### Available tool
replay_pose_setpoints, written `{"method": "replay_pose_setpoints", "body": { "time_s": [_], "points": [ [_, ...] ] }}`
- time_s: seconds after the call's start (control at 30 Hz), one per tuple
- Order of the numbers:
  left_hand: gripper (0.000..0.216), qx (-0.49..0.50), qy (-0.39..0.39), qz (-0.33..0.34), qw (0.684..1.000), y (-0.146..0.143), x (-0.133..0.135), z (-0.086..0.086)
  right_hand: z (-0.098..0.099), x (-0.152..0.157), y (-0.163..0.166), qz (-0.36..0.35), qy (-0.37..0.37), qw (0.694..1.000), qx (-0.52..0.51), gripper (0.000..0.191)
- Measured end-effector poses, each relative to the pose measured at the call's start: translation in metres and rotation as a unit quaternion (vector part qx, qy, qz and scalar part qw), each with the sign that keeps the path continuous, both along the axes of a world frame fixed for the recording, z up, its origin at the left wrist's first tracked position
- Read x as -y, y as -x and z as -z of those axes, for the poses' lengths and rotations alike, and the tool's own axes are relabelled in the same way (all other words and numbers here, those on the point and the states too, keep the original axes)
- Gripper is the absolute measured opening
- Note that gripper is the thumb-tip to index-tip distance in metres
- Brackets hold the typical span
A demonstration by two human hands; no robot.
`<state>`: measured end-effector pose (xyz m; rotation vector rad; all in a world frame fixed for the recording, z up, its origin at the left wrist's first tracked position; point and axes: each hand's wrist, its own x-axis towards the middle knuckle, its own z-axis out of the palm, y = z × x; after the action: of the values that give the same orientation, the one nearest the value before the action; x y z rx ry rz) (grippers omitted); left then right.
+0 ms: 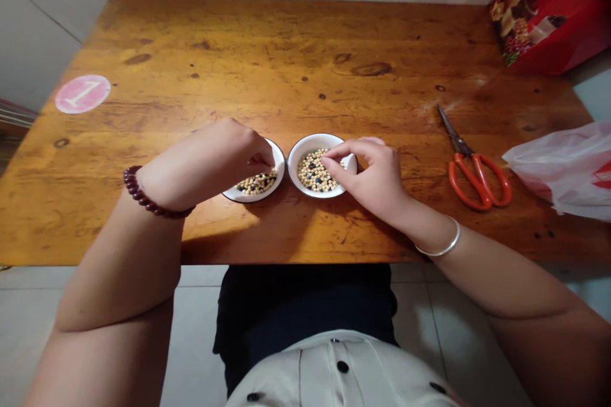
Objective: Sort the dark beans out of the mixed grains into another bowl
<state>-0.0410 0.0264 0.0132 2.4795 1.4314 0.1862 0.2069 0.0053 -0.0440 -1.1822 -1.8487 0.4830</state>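
- Fingerwork in two bowls at once looks like the step in hand: each of the person's hands is at one bowl of small round pieces, apparently picking among them.
- Left bowl (280,173) and right bowl (293,162) are set side by side near the front edge of the wooden counter (267,76), their rims close together.
- Pale pieces (315,172) in the right bowl are mixed with dark, blue, green and red ones; the left bowl shows pale and dark pieces, partly covered.
- Left hand (219,156) arches over its bowl, back upward, fingers curled down and bunched narrowly at the contents. Its fingertips are mostly hidden, so I cannot tell whether it holds a piece.
- Right hand (377,172) reaches in from the other side, thumb and forefinger brought to a narrow pinch over the right bowl's contents. Whether a piece is between them is too small to tell.
- Next move, as I judge it, calls for a fine fingertip pinch on a single piece, with light pressure so that neighbours are not scattered.
- Orange-handled scissors (462,147) lie well apart from both hands.
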Motion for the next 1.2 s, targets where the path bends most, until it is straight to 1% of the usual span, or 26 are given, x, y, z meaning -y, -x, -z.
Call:
{"method": "replay_pose_setpoints", "body": {
  "time_s": [0.03,0.07,0.13,0.2,0.3,0.37,0.47,0.57,0.63,0.7,0.8,1.03,1.2],
  "points": [
    [0.018,-0.028,0.006,0.031,0.999,-0.003,0.000,-0.005,0.000,0.000,0.000,0.000,-0.001,1.000,0.000,0.006],
    [0.019,-0.030,0.000,0.043,0.999,-0.006,-0.001,-0.010,0.000,0.000,0.001,-0.001,-0.002,1.000,-0.001,0.006],
    [0.019,0.003,-0.012,0.047,0.999,-0.013,-0.002,-0.013,-0.001,0.001,0.001,-0.001,-0.006,1.000,-0.005,0.006],
    [0.016,0.072,-0.017,0.031,0.997,-0.020,-0.002,-0.009,-0.002,0.002,0.001,0.000,-0.010,1.000,-0.008,0.006],
    [0.009,0.192,-0.001,0.013,0.981,-0.032,-0.002,0.004,-0.008,0.004,0.001,0.000,-0.021,1.000,-0.015,0.007],
    [0.007,0.270,0.056,0.022,0.961,-0.040,-0.002,0.013,-0.013,0.007,0.000,0.001,-0.033,0.999,-0.019,0.009],
    [0.015,0.348,0.140,0.026,0.927,-0.047,-0.002,0.022,-0.018,0.009,-0.002,0.009,-0.051,0.998,-0.020,0.012],
    [0.028,0.386,0.173,0.001,0.906,-0.049,-0.003,0.026,-0.019,0.008,-0.003,0.016,-0.062,0.998,-0.016,0.012],
    [0.032,0.399,0.183,-0.016,0.898,-0.049,-0.003,0.028,-0.018,0.008,-0.003,0.022,-0.062,0.998,-0.007,0.012],
    [0.030,0.405,0.190,-0.027,0.894,-0.050,-0.002,0.027,-0.017,0.007,-0.003,0.027,-0.062,0.998,-0.001,0.011],
    [0.027,0.401,0.182,-0.035,0.897,-0.052,0.000,0.023,-0.016,0.006,-0.003,0.031,-0.071,0.997,-0.009,0.011],
    [0.025,0.389,0.129,-0.034,0.912,-0.053,0.001,0.019,-0.015,0.006,-0.004,0.030,-0.081,0.996,-0.015,0.011],
    [0.014,0.358,0.064,-0.032,0.931,-0.054,0.004,0.019,-0.015,0.006,-0.003,0.037,-0.077,0.996,-0.008,0.012]
  ]
}}
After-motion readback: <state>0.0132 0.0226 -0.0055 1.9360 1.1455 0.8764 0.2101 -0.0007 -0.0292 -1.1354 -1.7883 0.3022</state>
